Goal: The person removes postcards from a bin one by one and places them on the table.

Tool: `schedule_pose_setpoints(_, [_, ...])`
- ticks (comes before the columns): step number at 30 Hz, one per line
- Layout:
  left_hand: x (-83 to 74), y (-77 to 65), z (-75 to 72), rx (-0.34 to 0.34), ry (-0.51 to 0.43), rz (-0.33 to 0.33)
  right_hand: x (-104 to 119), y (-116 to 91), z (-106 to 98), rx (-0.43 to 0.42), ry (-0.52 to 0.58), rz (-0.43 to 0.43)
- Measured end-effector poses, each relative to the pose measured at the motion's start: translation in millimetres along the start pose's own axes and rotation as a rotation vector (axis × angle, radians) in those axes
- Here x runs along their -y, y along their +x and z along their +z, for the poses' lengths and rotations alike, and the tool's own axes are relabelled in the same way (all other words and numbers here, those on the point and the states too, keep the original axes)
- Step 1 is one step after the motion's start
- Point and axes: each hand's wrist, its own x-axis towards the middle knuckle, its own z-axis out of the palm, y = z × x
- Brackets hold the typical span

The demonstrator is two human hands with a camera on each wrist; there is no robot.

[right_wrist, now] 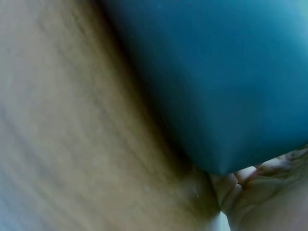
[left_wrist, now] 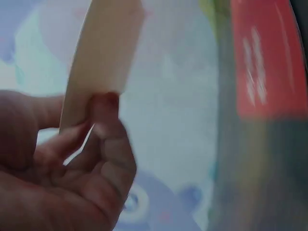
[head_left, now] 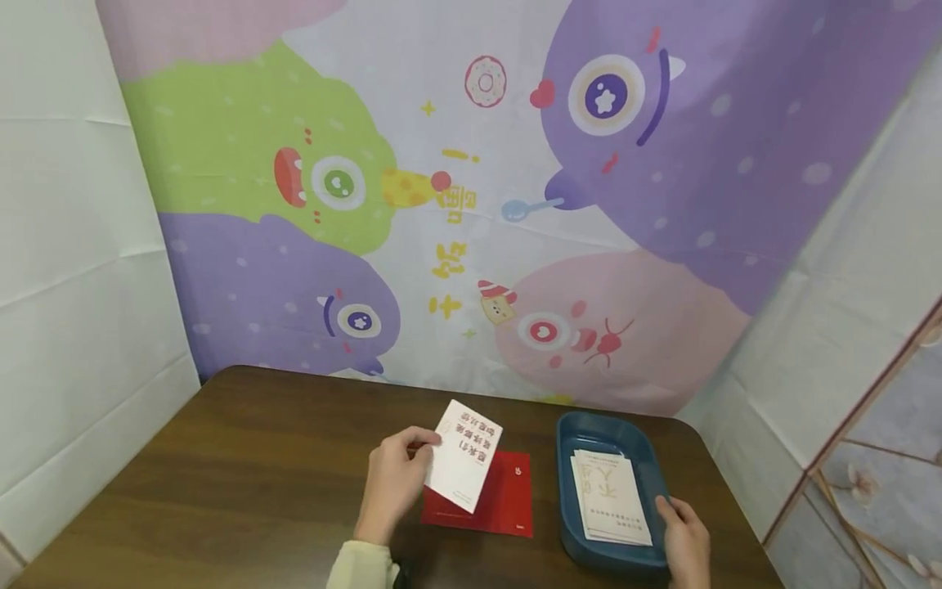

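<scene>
A white card [head_left: 465,458] with dark red lettering is pinched at its left edge between the thumb and fingers of my left hand [head_left: 393,478]. It is held tilted above a flat red folder or envelope [head_left: 508,499] on the table, covering part of it. In the left wrist view the plain back of the card [left_wrist: 103,53] rises from the fingertips. My right hand [head_left: 688,540] grips the near right rim of a blue tray [head_left: 567,507], and in the right wrist view its fingers curl at the tray's corner. Inside the tray lies a small stack of white cards [head_left: 607,499] with gold print.
The brown wooden table [head_left: 243,474] reaches to a cloth backdrop [head_left: 456,343] printed with cartoon monsters. White panels [head_left: 81,327] stand at the left, and a patterned wall [head_left: 876,458] is at the right. The tray stands near the table's right edge.
</scene>
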Motion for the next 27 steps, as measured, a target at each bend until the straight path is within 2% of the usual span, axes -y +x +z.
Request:
schedule_pose_setpoints(5, [35.6,5.2,-14.0,0.067,0.137,-0.024,0.0,0.8,0.4,0.019,-0.020,0.010])
schedule_pose_setpoints(9, [49.8,5.6,-16.1,0.131,0.160,-0.024,-0.2,1.0,-1.0,0.025,-0.039,0.015])
schedule_pose_setpoints(16, [54.4,5.3,-5.7,0.188,0.118,0.008,-0.7,-0.6,-0.2,-0.010,-0.012,0.001])
schedule_pose_setpoints(27, [58.0,3.0,5.0,0.185,0.212,0.064,-2.4,1.0,-0.1,-0.009,-0.003,0.008])
